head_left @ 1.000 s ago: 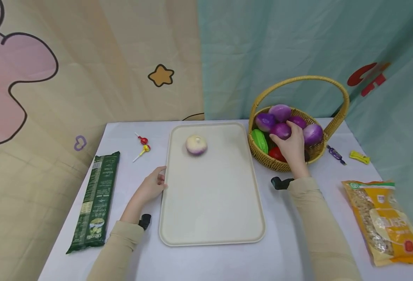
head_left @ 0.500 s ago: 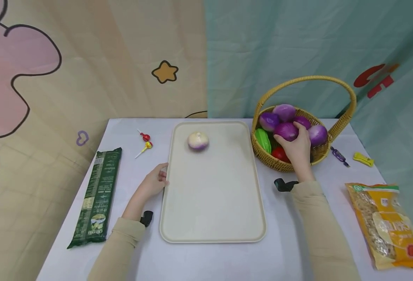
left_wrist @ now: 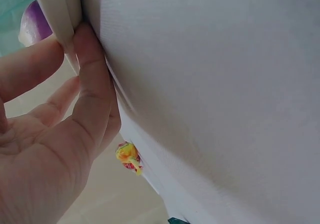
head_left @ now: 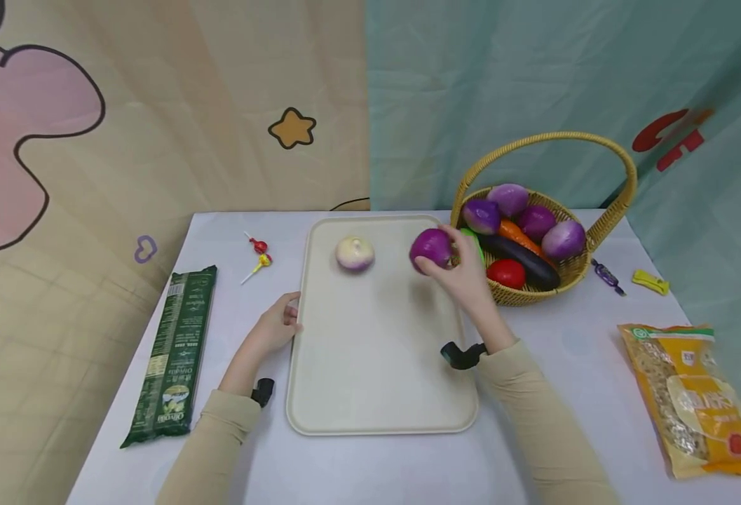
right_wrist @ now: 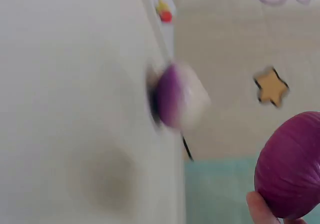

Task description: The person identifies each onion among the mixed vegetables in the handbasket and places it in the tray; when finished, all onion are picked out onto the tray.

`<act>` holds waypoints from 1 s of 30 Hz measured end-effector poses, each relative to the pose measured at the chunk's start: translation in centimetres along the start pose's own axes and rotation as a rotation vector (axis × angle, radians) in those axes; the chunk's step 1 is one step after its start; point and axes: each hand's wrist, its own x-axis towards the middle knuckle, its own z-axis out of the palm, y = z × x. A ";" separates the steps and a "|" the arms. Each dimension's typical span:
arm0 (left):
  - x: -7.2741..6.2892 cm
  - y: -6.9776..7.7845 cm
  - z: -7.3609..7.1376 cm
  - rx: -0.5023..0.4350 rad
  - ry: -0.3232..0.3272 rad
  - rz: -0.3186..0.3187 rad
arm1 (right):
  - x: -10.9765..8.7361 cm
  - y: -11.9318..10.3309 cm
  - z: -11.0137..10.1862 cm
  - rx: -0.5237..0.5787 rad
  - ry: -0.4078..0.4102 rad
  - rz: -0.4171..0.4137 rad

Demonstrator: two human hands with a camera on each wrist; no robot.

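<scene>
My right hand [head_left: 469, 275] pinches a purple onion [head_left: 430, 250] between thumb and fingers, over the upper right of a cream tray [head_left: 376, 351]. The onion's shadow falls on the tray beneath it, and the right wrist view shows the same onion [right_wrist: 291, 166] at its right edge. At the tray's left side, my left hand [head_left: 273, 327] grips the rim, thumb and fingers on either side of it in the left wrist view. A white-and-purple turnip [head_left: 354, 253] lies near the tray's far edge.
A wicker basket [head_left: 524, 299] at back right holds an eggplant [head_left: 524, 261], a tomato [head_left: 506, 274], a carrot [head_left: 517, 235] and several purple vegetables. Wrapped candies [head_left: 650, 282] and a yellow grain bag [head_left: 692, 400] lie right; lollipops [head_left: 259, 254] and a green packet [head_left: 174, 351] lie left.
My right hand has lifted the purple onion out of the basket and carried it left over the tray, uncovering the eggplant and carrot. My left hand stays at the tray's rim.
</scene>
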 end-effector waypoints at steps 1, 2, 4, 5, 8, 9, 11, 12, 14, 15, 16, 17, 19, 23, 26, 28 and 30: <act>0.0 0.0 0.0 0.002 -0.002 -0.003 | -0.2 -0.2 1.3 0.023 -0.031 0.006; 0.0 0.0 0.0 0.004 -0.003 -0.005 | -0.3 -0.2 2.7 0.044 -0.059 0.020; 0.0 -0.1 0.1 0.000 -0.007 -0.010 | -0.6 -0.2 5.3 0.077 -0.108 0.050; 0.0 -0.1 0.1 -0.004 -0.009 -0.010 | -0.8 -0.1 6.5 0.091 -0.127 0.063; 0.0 -0.2 0.3 -0.013 -0.013 -0.010 | -1.1 0.4 9.5 0.118 -0.164 0.097; 0.0 -0.2 0.3 -0.017 -0.013 -0.013 | -1.2 0.6 10.3 0.123 -0.171 0.097; 0.0 -0.1 0.4 -0.017 -0.014 -0.012 | -1.2 0.9 11.6 0.127 -0.185 0.093; 0.0 -0.1 0.4 -0.014 -0.012 -0.014 | -1.2 1.1 12.1 0.123 -0.194 0.086; -0.1 0.0 0.4 -0.019 -0.005 -0.019 | -1.2 1.4 12.9 0.107 -0.215 0.068; -0.2 0.0 0.4 -0.017 -0.004 -0.018 | -1.2 1.5 13.2 0.095 -0.225 0.062; -0.2 0.1 0.4 -0.016 -0.002 -0.014 | -1.2 1.6 13.4 0.082 -0.232 0.059; -0.2 0.1 0.3 -0.014 0.000 -0.009 | -1.1 1.6 13.5 0.072 -0.237 0.053; -0.3 0.2 0.3 -0.017 0.003 -0.006 | -1.1 1.7 13.6 0.051 -0.241 0.047; -0.2 0.2 0.2 -0.007 0.001 0.001 | -0.9 1.8 13.3 0.032 -0.248 0.068; -0.1 0.2 0.1 0.003 -0.003 -0.009 | -0.9 1.9 13.2 0.020 -0.267 0.084; -0.1 0.2 0.1 0.006 -0.003 -0.016 | -0.9 1.9 13.1 0.008 -0.281 0.083; -0.1 0.2 0.1 0.008 -0.003 -0.018 | -1.0 1.7 12.8 -0.011 -0.302 0.082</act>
